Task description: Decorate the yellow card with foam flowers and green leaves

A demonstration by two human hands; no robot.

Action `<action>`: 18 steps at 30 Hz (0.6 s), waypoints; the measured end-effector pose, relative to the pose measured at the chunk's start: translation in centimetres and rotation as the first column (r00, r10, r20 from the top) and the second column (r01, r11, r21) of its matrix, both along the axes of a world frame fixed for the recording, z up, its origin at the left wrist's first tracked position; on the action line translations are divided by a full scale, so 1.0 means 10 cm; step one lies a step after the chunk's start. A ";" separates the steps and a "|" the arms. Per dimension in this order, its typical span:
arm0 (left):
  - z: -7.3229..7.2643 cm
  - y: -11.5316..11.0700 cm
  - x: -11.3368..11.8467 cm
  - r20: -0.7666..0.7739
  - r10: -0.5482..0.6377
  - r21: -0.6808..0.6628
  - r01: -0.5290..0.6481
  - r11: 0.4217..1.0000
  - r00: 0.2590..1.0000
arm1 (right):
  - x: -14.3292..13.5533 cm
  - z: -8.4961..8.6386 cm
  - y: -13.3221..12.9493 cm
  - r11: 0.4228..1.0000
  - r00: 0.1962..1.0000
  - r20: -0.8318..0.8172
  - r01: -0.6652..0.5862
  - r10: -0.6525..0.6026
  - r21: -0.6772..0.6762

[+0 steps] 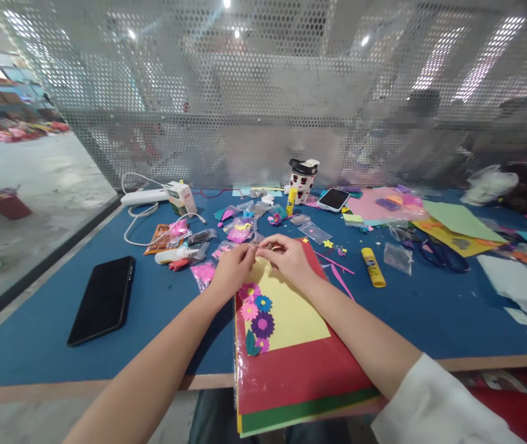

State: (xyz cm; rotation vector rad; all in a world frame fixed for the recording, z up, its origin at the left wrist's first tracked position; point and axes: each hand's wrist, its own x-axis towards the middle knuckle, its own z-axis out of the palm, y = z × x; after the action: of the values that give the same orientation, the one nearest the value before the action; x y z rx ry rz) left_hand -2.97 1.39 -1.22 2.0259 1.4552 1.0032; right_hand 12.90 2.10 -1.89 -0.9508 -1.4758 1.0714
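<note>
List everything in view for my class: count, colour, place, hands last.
Perforated screen: one, grey, behind table
Table: one, blue, beneath
Tablet: one, black, left
Cable: white, back left, count unclear
Box: one, mostly white, back left
Squeeze bottle: one, white, left
Cup: one, white with dark patches, back
Phone: one, dark-screened, back
Glue sticks: two, yellow, back and right
Scissors: one pair, dark, right
Packets: several, mixed, centre
Loose sheets: several, mixed, right
Stack: one, red-topped, front
Pale sheet: one, yellow, on stack
Flowers: five, pink, blue, purple, pale sheet's left
Left hand, right hand: one each, bare, fingertips together above pale sheet
</note>
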 end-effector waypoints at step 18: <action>-0.02 0.01 0.07 0.167 -0.042 -0.091 0.058 0.994 0.985 | 0.13 0.04 -0.08 0.889 0.747 0.571 0.057 -0.340 0.454</action>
State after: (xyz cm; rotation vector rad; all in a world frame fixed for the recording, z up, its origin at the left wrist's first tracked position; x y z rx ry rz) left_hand -2.22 1.48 -1.37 1.8563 1.3335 1.0339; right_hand 14.21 1.32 -1.49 -1.1945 -1.9903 0.2230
